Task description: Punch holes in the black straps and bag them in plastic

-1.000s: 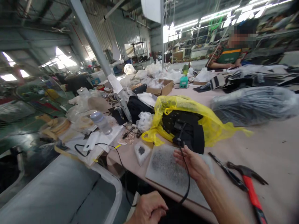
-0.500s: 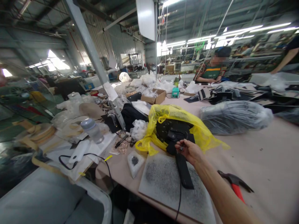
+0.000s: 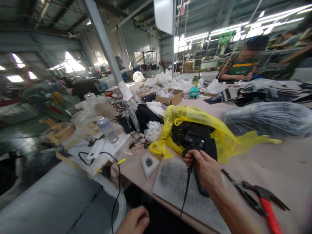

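My right hand (image 3: 203,169) is closed with its fingertips around a black cable (image 3: 187,187), which hangs down past the table edge. A small light-tipped plug (image 3: 201,143) sticks up just beyond the fingers. Under this hand, partly covered by it, a long black piece (image 3: 201,185) lies on the speckled grey board (image 3: 170,187). Just past the fingers, black pieces (image 3: 195,133) lie in an open yellow plastic bag (image 3: 224,141). My left hand (image 3: 136,221) is low in the view with curled fingers, beside the bin rim; what it holds, if anything, is hidden.
A red-handled hammer (image 3: 269,204) and black pliers (image 3: 243,191) lie to the right. On the left are a water bottle (image 3: 107,130), a white device (image 3: 96,149) with a black cord, and a grey bin (image 3: 60,195). A grey plastic-wrapped bundle (image 3: 270,118) lies behind; a co-worker (image 3: 243,66) sits across.
My left hand has come into view at the bottom. My right hand now pinches the cable, with the plug showing above it. The view has swung right, and the pliers now show beside the hammer.
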A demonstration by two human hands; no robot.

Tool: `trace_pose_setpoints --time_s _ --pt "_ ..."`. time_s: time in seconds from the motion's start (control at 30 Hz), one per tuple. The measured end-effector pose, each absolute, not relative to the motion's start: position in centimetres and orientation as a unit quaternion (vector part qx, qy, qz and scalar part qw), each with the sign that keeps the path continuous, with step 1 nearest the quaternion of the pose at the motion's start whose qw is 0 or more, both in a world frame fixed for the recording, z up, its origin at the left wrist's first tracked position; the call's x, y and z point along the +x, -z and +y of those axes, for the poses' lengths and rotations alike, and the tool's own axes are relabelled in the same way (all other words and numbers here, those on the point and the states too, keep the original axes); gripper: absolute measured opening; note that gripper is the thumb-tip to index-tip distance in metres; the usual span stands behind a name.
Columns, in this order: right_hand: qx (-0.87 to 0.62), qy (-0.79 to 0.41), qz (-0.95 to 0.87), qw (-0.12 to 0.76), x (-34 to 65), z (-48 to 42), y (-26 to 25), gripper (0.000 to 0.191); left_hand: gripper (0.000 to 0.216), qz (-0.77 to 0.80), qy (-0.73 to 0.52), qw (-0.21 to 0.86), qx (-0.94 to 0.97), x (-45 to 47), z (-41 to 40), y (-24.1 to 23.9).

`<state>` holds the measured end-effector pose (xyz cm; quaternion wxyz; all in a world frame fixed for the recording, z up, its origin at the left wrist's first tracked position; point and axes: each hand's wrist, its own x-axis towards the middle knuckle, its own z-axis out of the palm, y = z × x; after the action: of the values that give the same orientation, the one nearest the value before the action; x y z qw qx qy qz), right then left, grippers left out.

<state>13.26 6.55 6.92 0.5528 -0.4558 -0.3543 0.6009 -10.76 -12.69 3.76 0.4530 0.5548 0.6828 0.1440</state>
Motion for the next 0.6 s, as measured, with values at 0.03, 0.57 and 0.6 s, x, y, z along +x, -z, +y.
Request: trace_pose_setpoints --time_s 0.03,0.57,0.6 --pt "-0.464 -0.594 -0.379 0.537 12.3 5.6 -7.0 0.042 0.025 0.701 -0.180 0.427 0.542 -10.4 -12.1 -4.7" --pt "-0.247 -0.116 -0.844 0.461 4.7 -0.9 -6.2 0.015 0.029 0.635 -0.535 0.315 0.460 -6.3 -6.5 -11.8" --pt "-0.212 -0.106 -0.851 0.468 4.3 -0.5 -5.5 0.015 0.032 0.645 -0.548 0.304 0.438 -6.4 -6.8 -11.5"
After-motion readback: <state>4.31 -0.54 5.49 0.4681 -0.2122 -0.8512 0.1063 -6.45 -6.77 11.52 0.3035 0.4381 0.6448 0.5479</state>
